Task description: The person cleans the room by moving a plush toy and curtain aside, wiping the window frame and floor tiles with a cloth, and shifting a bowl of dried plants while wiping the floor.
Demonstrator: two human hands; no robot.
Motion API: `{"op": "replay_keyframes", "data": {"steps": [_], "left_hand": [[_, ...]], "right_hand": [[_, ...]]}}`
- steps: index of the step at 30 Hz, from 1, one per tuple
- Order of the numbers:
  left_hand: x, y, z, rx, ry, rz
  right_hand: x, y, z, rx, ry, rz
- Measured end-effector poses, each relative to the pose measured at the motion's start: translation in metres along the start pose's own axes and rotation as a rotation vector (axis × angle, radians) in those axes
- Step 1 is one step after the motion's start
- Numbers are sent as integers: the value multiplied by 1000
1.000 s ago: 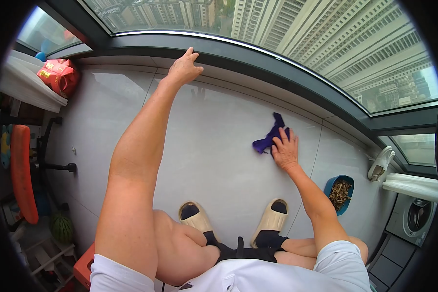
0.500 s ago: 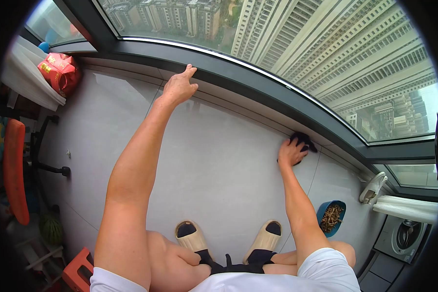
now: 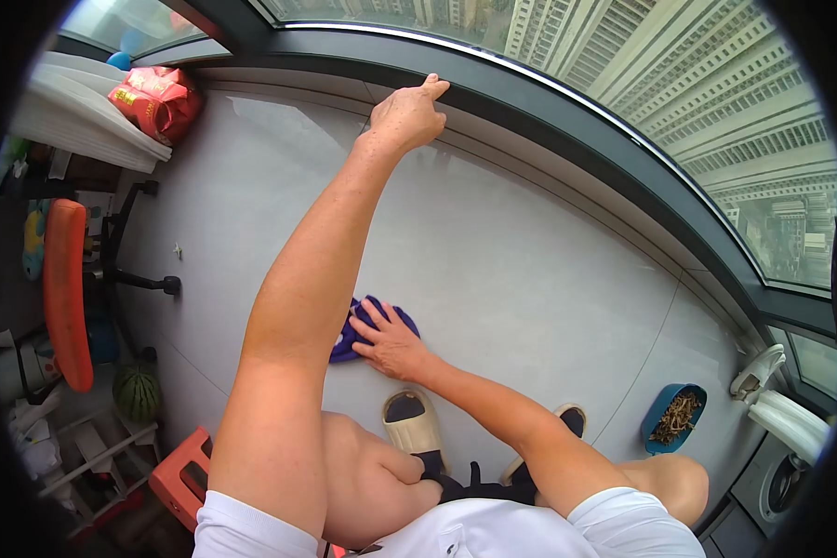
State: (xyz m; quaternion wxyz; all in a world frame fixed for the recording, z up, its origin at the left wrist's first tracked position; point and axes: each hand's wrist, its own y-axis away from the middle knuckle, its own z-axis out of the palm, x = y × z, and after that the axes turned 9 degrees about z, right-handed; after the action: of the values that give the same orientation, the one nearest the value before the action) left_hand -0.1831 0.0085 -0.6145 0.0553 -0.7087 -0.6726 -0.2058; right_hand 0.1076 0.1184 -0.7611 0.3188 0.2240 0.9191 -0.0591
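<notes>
My left arm reaches forward, and my left hand [image 3: 407, 116] rests on the dark window frame [image 3: 530, 121], extended fingers on the frame and thumb apart. Nothing shows in that hand. On the grey tiled floor, my right hand [image 3: 391, 346] lies over a purple cloth [image 3: 405, 321] with its fingers spread flat, pressing on it. Part of the cloth is hidden behind my left forearm. My beige slippers [image 3: 415, 434] are just behind the cloth, one of them partly covered by my right arm.
Right of me stand a blue dustpan [image 3: 648, 435] holding brown debris, a white shoe [image 3: 758, 372] and a washing machine [image 3: 774, 488]. A red bag [image 3: 163, 102], a chair base [image 3: 149, 282], a watermelon [image 3: 138, 392] and a red stool [image 3: 179, 479] are on the left.
My right hand has swept the purple cloth from beside the window wall across the floor to the left and toward me. My left hand stays at the window frame; the view has shifted.
</notes>
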Motion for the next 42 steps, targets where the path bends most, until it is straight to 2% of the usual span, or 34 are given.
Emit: {"op": "replay_keyframes", "data": {"steps": [2, 5, 10, 12, 14, 15, 18, 19, 22, 24, 25, 26, 28, 30, 31, 34, 35, 40, 42], "left_hand": [[-1, 3, 2, 26, 4, 1], [-7, -3, 10, 56, -7, 46], [1, -15, 4, 54, -19, -7], [7, -19, 3, 38, -32, -29], [10, -20, 5, 63, -61, -13], [13, -21, 7, 79, -72, -4], [22, -24, 9, 70, -130, 11], [28, -25, 7, 48, -127, 13], [40, -19, 4, 30, -140, 22], [41, -17, 15, 81, -192, 62], [39, -18, 21, 113, -231, 91], [43, -18, 23, 100, -250, 78], [60, -14, 22, 48, -266, 39], [10, -32, 54, 192, -394, 169], [1, -34, 58, 187, -403, 175], [3, -31, 52, 188, -370, 181], [9, -31, 49, 202, -372, 190], [31, -37, 39, 165, -381, 115], [37, -34, 39, 145, -386, 93]], "right_hand": [[2, 27, 17, 26, 27, -34], [34, 81, -21, 0, 72, -57], [145, 194, -93, 33, 287, -38], [185, 221, -143, 24, 301, 52], [204, 242, -190, 8, 219, 410], [207, 251, -208, 126, 156, 564], [190, 257, -251, 350, 83, 720], [179, 256, -253, 456, 78, 667], [137, 235, -215, 696, -22, 543], [104, 216, -167, 679, -28, 411], [93, 208, -128, 613, -33, 330], [86, 205, -87, 315, -143, 297], [74, 225, -31, 279, 64, 57], [83, 245, -39, 268, 67, 110], [93, 254, -47, 253, 77, 120], [150, 307, -82, 584, 179, 512], [169, 331, -105, 618, 269, 665], [261, 461, -176, 606, 528, 1366], [289, 504, -193, 557, 514, 1677]]}}
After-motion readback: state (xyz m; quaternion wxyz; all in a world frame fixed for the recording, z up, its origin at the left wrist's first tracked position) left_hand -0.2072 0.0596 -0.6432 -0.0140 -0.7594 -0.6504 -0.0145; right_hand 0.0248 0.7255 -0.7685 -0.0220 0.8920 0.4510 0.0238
